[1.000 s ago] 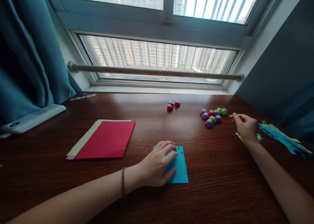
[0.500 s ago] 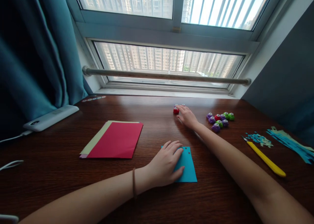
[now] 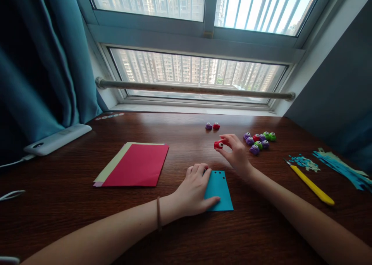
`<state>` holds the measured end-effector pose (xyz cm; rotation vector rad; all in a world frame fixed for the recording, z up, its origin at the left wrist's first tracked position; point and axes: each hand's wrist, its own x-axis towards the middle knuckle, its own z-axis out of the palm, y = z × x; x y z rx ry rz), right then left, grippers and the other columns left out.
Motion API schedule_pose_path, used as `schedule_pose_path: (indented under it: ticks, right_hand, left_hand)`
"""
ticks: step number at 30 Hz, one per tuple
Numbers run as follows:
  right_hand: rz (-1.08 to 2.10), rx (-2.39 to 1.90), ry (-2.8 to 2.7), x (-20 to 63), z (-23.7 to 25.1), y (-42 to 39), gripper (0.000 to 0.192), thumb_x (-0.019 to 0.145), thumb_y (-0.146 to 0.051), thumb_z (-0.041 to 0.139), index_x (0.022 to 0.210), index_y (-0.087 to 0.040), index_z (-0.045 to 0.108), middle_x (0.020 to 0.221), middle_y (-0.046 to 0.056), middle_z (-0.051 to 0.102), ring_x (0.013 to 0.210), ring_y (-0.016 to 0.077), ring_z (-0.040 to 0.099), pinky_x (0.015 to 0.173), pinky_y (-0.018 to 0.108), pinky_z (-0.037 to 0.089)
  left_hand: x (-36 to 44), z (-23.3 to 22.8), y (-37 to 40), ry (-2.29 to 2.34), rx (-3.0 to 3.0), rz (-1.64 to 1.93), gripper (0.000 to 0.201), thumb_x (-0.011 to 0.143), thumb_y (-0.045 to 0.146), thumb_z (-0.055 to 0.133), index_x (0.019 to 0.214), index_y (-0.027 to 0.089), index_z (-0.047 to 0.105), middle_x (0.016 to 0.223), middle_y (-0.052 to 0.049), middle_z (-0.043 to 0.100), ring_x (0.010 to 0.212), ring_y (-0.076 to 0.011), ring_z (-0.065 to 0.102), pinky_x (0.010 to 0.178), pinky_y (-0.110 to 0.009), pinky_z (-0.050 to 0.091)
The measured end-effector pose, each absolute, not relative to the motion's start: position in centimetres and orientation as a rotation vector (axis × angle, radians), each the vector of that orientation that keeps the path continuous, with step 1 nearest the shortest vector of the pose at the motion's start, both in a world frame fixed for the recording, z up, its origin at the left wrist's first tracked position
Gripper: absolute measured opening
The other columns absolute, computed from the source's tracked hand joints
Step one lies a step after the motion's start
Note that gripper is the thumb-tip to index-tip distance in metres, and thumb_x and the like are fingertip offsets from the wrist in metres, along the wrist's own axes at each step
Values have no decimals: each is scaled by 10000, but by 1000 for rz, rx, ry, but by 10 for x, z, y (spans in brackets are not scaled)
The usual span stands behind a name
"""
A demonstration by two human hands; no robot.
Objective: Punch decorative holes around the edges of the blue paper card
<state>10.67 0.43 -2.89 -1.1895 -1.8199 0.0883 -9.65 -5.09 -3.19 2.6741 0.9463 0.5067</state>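
My left hand (image 3: 195,188) lies flat on a small blue paper sheet (image 3: 220,190) on the dark wooden table (image 3: 186,234), pressing it down; two tiny star holes show near the sheet's far edge. My right hand (image 3: 236,153) hovers just beyond the sheet and pinches a small red paper punch (image 3: 218,144) between thumb and fingers. A purple punch (image 3: 208,126) and a red punch (image 3: 216,126) sit farther back near the window.
A cluster of purple, red and green punches (image 3: 259,141) lies right of my right hand. A yellow craft knife (image 3: 311,185) and blue paper scraps (image 3: 341,168) are at the right. Stacked red and pale sheets (image 3: 133,164) lie left; a white device (image 3: 57,139) sits by the curtain.
My right hand swung from the right side to the far trio of punches, picked up a red one and drew it back toward the blue sheet. The left hand stayed on the sheet.
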Motion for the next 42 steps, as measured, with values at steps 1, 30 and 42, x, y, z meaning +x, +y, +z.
schedule_pose_path:
  ticks: [1,30,42]
  right_hand:
    - [106,-1170,-1800,110,-26,-12,274,801,-214,637,1060,-193,552,1067,83,522,941,214,562,851,345,469]
    - [701,-1212,-1664,125,-48,-84,158,780,-148,632,915,-194,563,1011,37,587,884,175,594,729,275,543]
    - [653,-1211,-1731,126,-50,-87,182,788,-189,653,952,-190,575,976,45,590,910,196,575,800,324,530]
  left_hand:
    - [-96,-32,-51,945,2670,509,636,723,504,633,1186,119,428,1180,-165,412,1082,-333,374,933,-504,332]
    - [-94,-42,-49,1039,2671,576,691,729,432,655,1186,104,254,1103,-163,375,1033,-326,373,923,-520,299]
    - [-95,-45,-49,1034,2666,615,692,728,427,653,1200,121,251,1123,-164,376,1048,-330,378,926,-524,310]
